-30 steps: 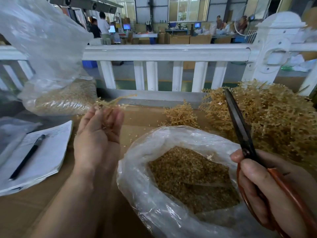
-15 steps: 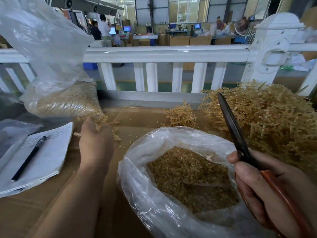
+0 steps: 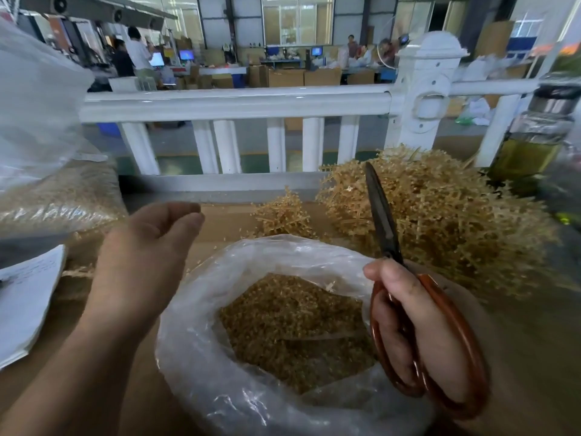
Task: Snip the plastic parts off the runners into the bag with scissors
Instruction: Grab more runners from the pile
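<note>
An open clear plastic bag point(image 3: 201, 341) sits at the front centre, partly filled with small tan plastic parts point(image 3: 292, 325). My right hand point(image 3: 418, 335) grips orange-handled scissors point(image 3: 383, 221), blades closed and pointing up over the bag's right rim. My left hand point(image 3: 147, 256) hovers left of the bag, empty, fingers loosely curled and reaching towards the right. A large heap of tan runners point(image 3: 440, 221) lies behind the scissors, and a small clump of runners point(image 3: 279, 215) lies behind the bag.
A second filled plastic bag point(image 3: 56, 199) stands at the back left, with bare runners point(image 3: 78, 272) below it. Papers point(image 3: 25, 300) lie at the left edge. A white railing point(image 3: 232, 102) borders the cardboard-covered table point(image 3: 226, 218). A bottle point(image 3: 531, 146) stands at the far right.
My left hand dropped the stripped runner at the left, beside the second bag, and has swung back empty towards the right. The scissors stay held upright and have shifted slightly left.
</note>
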